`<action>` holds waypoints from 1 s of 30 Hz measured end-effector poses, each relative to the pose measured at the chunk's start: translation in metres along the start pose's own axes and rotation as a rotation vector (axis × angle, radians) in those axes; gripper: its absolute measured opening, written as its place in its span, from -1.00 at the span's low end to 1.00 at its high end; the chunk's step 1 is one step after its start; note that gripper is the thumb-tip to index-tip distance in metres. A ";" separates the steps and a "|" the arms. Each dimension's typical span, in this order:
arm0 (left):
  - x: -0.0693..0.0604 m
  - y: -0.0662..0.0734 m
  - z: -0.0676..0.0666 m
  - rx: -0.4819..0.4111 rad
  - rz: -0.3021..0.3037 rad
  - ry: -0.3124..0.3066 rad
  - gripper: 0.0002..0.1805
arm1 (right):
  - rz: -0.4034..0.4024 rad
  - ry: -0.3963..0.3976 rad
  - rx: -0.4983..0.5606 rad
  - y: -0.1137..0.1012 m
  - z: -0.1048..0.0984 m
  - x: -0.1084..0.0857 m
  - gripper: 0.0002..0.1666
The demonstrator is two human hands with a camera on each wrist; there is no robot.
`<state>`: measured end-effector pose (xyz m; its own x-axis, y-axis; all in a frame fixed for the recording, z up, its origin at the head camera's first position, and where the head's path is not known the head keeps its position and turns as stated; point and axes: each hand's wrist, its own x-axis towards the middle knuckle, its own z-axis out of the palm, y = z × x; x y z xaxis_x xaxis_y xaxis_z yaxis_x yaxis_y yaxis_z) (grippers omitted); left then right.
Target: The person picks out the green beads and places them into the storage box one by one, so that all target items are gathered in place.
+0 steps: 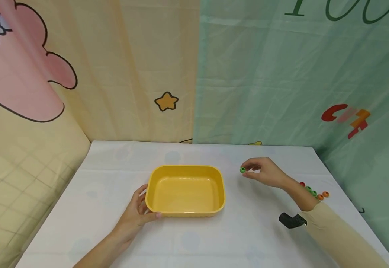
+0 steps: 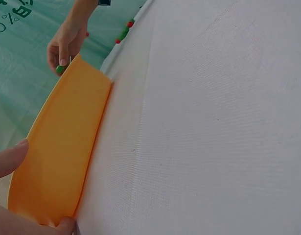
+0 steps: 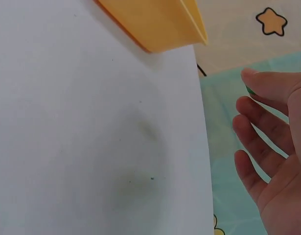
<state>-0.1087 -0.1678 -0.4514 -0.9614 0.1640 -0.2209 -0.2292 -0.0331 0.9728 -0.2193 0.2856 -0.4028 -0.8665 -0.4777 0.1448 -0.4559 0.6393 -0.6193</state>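
Looking down through the head camera, I have a beige sleeve [image 1: 340,234] nearest me on the right, a black device [image 1: 291,220] at its cuff. On the other side, the left hand [image 1: 137,209] holds the left end of a yellow tray [image 1: 185,192], thumb on the near rim, fingers along the side. The tray sits on a white table [image 1: 234,242]. By the right forearm lie loose red, green and orange beads [image 1: 314,193]; the arm may hide some, so I can't swear to the count. Farther out, the right hand [image 1: 266,173] pinches one green bead [image 1: 242,170] between thumb and finger, right of the tray and near its rim. Behind the table hangs cloth [image 1: 264,82], cream with an orange star [image 1: 166,101], then green.
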 end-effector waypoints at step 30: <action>-0.002 -0.003 0.002 0.000 -0.016 -0.011 0.17 | -0.134 -0.147 0.060 -0.054 0.038 0.070 -0.79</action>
<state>-0.1059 -0.1662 -0.4543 -0.9559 0.1757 -0.2353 -0.2442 -0.0309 0.9692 -0.2475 0.1947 -0.3887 -0.7579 -0.6417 0.1174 -0.5482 0.5290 -0.6478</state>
